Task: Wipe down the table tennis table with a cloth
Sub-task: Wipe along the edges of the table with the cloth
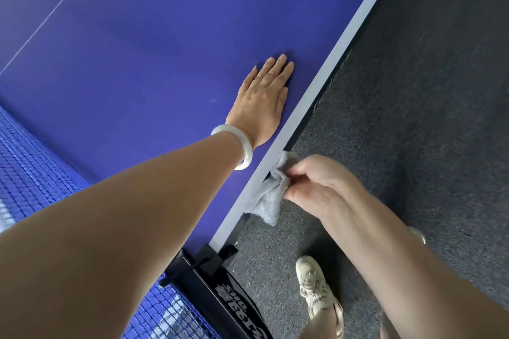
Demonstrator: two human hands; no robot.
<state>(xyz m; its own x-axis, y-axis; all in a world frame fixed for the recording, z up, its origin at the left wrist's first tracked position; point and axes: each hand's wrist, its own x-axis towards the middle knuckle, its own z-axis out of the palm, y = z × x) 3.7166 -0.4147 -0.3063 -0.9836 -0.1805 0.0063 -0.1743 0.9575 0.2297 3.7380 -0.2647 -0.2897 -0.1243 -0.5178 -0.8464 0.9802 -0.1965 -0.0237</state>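
Note:
The blue table tennis table (143, 69) fills the left and middle of the head view, with its white side line running diagonally along the edge. My left hand (263, 99) lies flat, palm down, on the blue top close to that edge; a pale bangle sits on its wrist. My right hand (316, 184) grips a grey cloth (268, 198) bunched against the side edge of the table, just beyond the net post. Part of the cloth hangs below the edge.
The blue net (30, 168) runs along the lower left, and its black post clamp (209, 275) grips the table edge at the bottom. Dark grey carpet (413, 91) covers the floor on the right. My light shoe (316, 286) stands on the carpet beside the table.

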